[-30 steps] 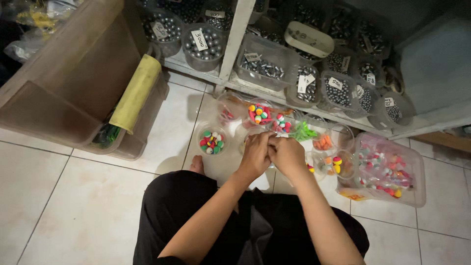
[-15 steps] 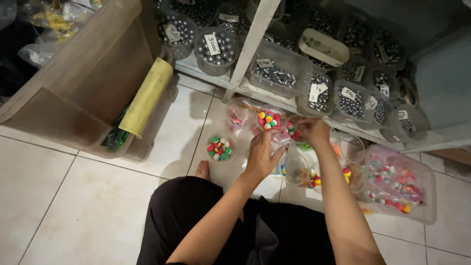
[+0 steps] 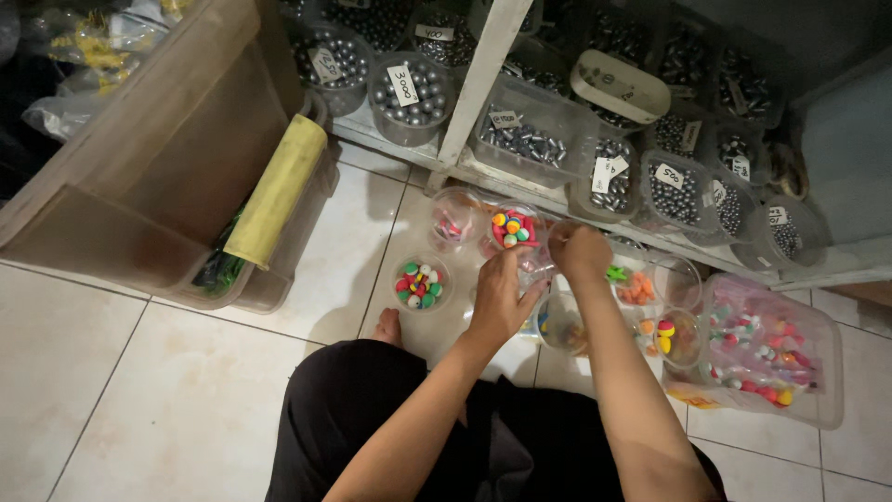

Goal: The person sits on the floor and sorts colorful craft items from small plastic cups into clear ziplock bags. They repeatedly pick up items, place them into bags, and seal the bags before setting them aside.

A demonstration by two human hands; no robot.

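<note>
Left hand (image 3: 497, 302): raised over the floor, fingers curled upward beside a clear cup of mixed coloured beads (image 3: 514, 230); grip partly closed, thumb side near the cup's lower rim (actual contact hard to tell).
Right hand (image 3: 578, 251): closed into a loose fist just right of that cup, back of hand up; grip narrow, contents hidden.
Cup of beads: on the tiled floor (image 3: 111, 390) in front of the shelf, between both hands.
Second cup (image 3: 420, 284): left of the left hand, holding red, green and white beads, standing apart.
Small cups to the right: one with orange pieces (image 3: 639, 288), one with a yellow-red ball (image 3: 676, 336).
Clear box (image 3: 771, 358): far right, full of mixed coloured floats.
Shelf (image 3: 483, 84): white upright, tubs of grey metal balls (image 3: 413, 93) with paper tags.
Brown crate (image 3: 158, 158): left, a yellow roll (image 3: 279, 191) leaning on its edge.
</note>
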